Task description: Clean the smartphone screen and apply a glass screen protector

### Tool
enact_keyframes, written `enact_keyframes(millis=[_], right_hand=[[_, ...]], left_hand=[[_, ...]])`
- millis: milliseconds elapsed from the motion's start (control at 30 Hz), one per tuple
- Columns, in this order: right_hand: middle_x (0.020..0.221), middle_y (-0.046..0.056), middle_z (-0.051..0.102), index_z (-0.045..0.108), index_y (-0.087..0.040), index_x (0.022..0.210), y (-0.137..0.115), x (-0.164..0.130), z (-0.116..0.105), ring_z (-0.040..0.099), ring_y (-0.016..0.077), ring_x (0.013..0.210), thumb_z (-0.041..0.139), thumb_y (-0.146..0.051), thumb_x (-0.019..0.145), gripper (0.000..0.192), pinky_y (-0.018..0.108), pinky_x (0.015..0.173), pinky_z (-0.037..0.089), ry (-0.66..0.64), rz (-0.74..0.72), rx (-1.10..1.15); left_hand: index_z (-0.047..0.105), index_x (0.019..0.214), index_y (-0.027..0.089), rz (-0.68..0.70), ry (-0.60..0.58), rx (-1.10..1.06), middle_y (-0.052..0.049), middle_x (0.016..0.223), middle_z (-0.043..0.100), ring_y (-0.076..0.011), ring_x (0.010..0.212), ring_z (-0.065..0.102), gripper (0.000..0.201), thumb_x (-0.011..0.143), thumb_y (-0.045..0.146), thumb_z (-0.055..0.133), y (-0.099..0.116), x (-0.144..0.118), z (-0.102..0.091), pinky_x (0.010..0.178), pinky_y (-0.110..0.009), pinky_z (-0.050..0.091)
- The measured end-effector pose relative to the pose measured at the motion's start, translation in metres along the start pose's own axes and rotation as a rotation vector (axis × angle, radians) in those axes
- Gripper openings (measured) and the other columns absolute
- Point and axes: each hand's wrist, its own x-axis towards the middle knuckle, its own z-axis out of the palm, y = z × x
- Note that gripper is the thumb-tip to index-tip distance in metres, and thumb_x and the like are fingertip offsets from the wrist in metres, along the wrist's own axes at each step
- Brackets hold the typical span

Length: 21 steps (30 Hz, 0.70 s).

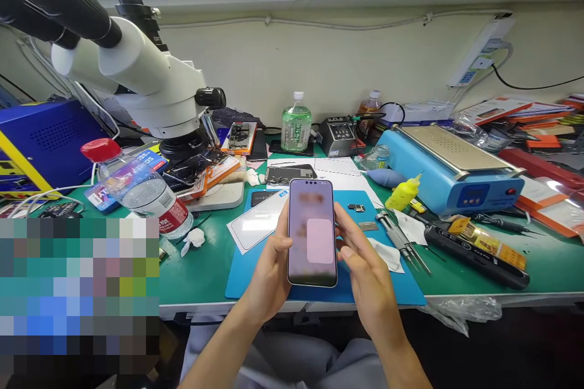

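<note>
Smartphone [312, 234], screen lit pinkish purple, held tilted above a blue mat [246, 276] near the front edge of a green workbench [201, 279]. The left hand [269, 264], partly closed, grasps its left side, thumb at the screen's edge. The right hand [367, 267], half curled, supports the right side with its fingers, thumb just beside. A white sheet [255, 225] overlaps the mat's left edge; steel tools [398, 237] lie by its right edge. Toward the workbench's left edge stands a microscope [146, 91].
</note>
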Motion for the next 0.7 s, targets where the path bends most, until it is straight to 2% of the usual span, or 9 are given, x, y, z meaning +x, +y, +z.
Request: enact_keyframes(millis=[167,333,567,633,700], right_hand=[[0.171,-0.006,0.046,0.049,-0.04,0.161,0.0021,0.0024,0.0017,0.04,0.029,0.159,0.059,-0.045,0.106,0.057,0.038,0.116,0.053,-0.005,0.013,0.002],[0.17,-0.004,0.046,0.049,-0.041,0.161,0.0044,0.0014,0.0022,0.046,0.0305,0.154,0.057,-0.045,0.107,0.056,0.045,0.122,0.048,0.003,-0.022,-0.043],[0.17,-0.006,0.047,0.05,-0.041,0.161,0.0081,0.0013,0.0012,0.043,0.0282,0.156,0.06,-0.044,0.106,0.055,0.034,0.109,0.057,0.008,-0.019,0.026],[0.17,-0.005,0.047,0.05,-0.04,0.161,0.0084,0.0014,0.0011,0.043,0.029,0.156,0.061,-0.045,0.106,0.056,0.034,0.106,0.059,0.006,-0.01,0.038],[0.171,-0.004,0.047,0.05,-0.039,0.161,0.0077,0.0012,0.0011,0.046,0.0295,0.155,0.061,-0.044,0.106,0.057,0.037,0.11,0.058,0.0,-0.013,0.049]], left_hand=[[0.032,0.169,0.037,-0.005,0.041,0.038,0.003,0.162,0.058,-0.0319,0.148,0.05,0.074,0.099,0.028,0.051,-0.0007,0.0013,-0.001,0.115,-0.042,0.049],[0.029,0.17,0.042,-0.023,0.041,0.03,0.004,0.158,0.062,-0.0316,0.144,0.055,0.076,0.099,0.028,0.052,-0.0016,0.0007,-0.0036,0.11,-0.041,0.052],[0.028,0.169,0.044,-0.032,0.055,0.025,0.005,0.157,0.063,-0.0294,0.143,0.056,0.079,0.097,0.021,0.052,-0.002,-0.0007,-0.004,0.109,-0.039,0.052],[0.028,0.169,0.043,-0.033,0.052,0.024,0.004,0.156,0.064,-0.0291,0.143,0.056,0.081,0.096,0.018,0.052,-0.0013,-0.0005,-0.0037,0.11,-0.04,0.052],[0.028,0.17,0.043,-0.033,0.05,0.016,0.004,0.156,0.064,-0.0291,0.143,0.057,0.082,0.096,0.017,0.053,-0.0008,-0.0004,-0.0038,0.111,-0.04,0.052]])
